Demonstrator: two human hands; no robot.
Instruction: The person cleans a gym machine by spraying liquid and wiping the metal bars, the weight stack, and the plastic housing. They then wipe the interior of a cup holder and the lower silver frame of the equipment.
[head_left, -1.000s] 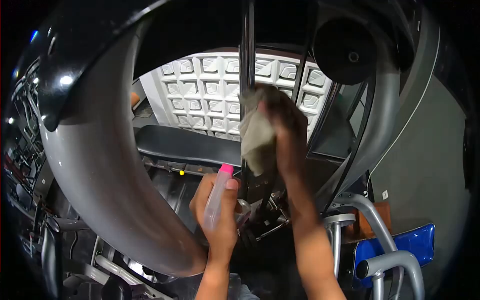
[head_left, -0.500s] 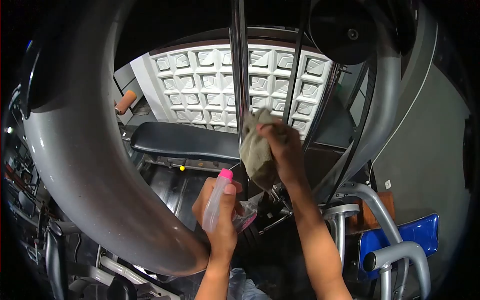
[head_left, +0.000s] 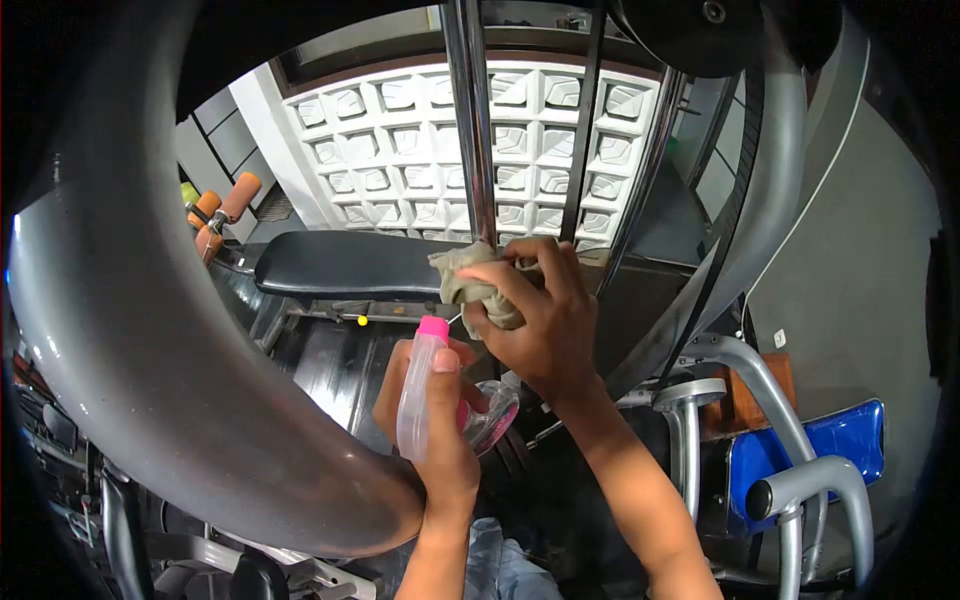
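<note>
Observed from beside the machine: the person's right hand (head_left: 535,325) was clenched on a crumpled grey-green cloth (head_left: 462,283), the fingers curled over it and pressing it against the lower part of a vertical chrome guide pole (head_left: 470,130). The cloth was bunched rather than spread, which in my judgement let it wrap part-way round the narrow pole and gave the fingers something firm to squeeze.

The left hand (head_left: 440,425) sat just below and nearer, grasping a clear plastic spray bottle with a pink top (head_left: 414,400). The bottle was held roughly upright, pink top uppermost and close under the cloth, with the thumb laid against its upper body. Whether a finger rested on the trigger could not be told. Held so, the nozzle was close to the cloth and pole, and the liquid, if any, stayed at the base.

Surroundings noted: a broad curved grey steel frame (head_left: 150,350) swept down the left side, near the viewer. A long black padded bench (head_left: 340,265) lay behind the hands, with a white moulded lattice wall (head_left: 400,150) further back. A thinner dark rod (head_left: 585,120) ran parallel on the right of the chrome pole. A glossy blue pad (head_left: 815,450) showed at the lower right, and orange foam rollers (head_left: 225,205) at the far left.
</note>
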